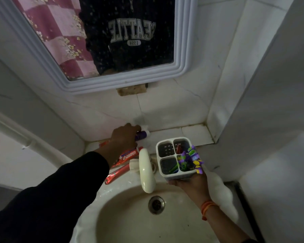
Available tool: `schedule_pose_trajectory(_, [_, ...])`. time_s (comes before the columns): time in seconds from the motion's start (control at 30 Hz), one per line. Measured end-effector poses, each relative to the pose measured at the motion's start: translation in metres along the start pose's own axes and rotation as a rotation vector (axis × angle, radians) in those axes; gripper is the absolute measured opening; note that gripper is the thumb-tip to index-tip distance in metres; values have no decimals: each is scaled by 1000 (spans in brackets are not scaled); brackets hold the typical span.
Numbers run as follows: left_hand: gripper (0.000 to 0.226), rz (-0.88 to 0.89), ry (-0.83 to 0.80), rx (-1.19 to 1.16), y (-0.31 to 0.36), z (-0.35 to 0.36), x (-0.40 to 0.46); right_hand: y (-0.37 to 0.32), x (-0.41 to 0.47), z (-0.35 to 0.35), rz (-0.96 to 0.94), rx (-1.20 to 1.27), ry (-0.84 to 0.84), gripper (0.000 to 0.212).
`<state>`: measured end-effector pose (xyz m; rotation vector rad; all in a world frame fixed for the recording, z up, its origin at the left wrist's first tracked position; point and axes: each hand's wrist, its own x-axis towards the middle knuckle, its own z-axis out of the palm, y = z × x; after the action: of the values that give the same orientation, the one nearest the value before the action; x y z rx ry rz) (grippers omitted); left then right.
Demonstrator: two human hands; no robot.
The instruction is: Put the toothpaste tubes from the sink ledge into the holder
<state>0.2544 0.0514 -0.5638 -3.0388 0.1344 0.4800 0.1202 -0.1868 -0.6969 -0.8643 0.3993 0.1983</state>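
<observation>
While the person leans over the basin, the scene reads as follows, with clock directions taken from the sink drain (156, 204).

Left hand: the left hand (125, 135), at about 11 o'clock on the ledge, has its fingers curled down around a purple toothpaste tube (141, 135), and the dark sleeve (60, 193) runs back toward 8 o'clock.

Purple tube: it lies on the tiled ledge (195, 134) against the back wall, its white cap end poking out past the fingertips toward 12 o'clock.

Red tubes: one red toothpaste tube (130, 155) lies just under the left wrist at 11 o'clock, partly covered by it; a second red tube (117, 174) lies nearer the basin at 10 o'clock, its white cap touching the tap base. A further red strip shows at the ledge's left end; I cannot tell whether it is a separate tube.

Right hand: the right hand (189, 181), at 1 o'clock, grips the bottom of the white holder (175, 156), fingers wrapped beneath it; an orange thread band (207, 207) circles the wrist.

Holder: four compartments, held just off the ledge; the far-left one looks bare, the others hold coloured toothbrushes, with a purple and green toothbrush pack (191, 159) in the near-right one.

Tap: the cream tap (146, 171) points from 12 o'clock over the basin.

Mirror: the white-framed mirror (182, 64) hangs above at 12 o'clock.
</observation>
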Motion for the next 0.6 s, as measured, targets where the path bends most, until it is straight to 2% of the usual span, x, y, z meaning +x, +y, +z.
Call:
schedule_pose_trajectory(0.03, [64,9,10,-45,6,-11,-3,0,-2,2,-18,-57,24,31])
schedule_pose_trajectory(0.07, [58,19,24,-91,12,-22,-6,3,-1,1,-19,-72,22,29])
schedule_pose_trajectory(0.13, [51,45,54,-175,25,-42,-14,2,-1,1,-64,-41,77,49])
schedule_pose_trajectory(0.17, [49,61,79,-209,30,-50,-19,3,-1,-1,-67,-99,69,49])
schedule_pose_trajectory(0.23, [44,110,170,-256,42,-65,-29,8,-5,-5,-105,-304,41,29])
schedule_pose_trajectory(0.27, [42,132,226,-267,46,-72,-34,8,-6,-7,-127,-437,20,31])
schedule_pose_trajectory(0.4, [37,226,373,-296,67,-101,-51,3,-4,-7,-301,-672,55,87])
schedule_pose_trajectory(0.5, [38,296,372,-332,87,-110,-60,4,-4,-7,-343,-652,28,96])
schedule_pose_trajectory(0.6, [37,331,294,-345,102,-104,-62,1,-7,-1,-357,-695,34,98])
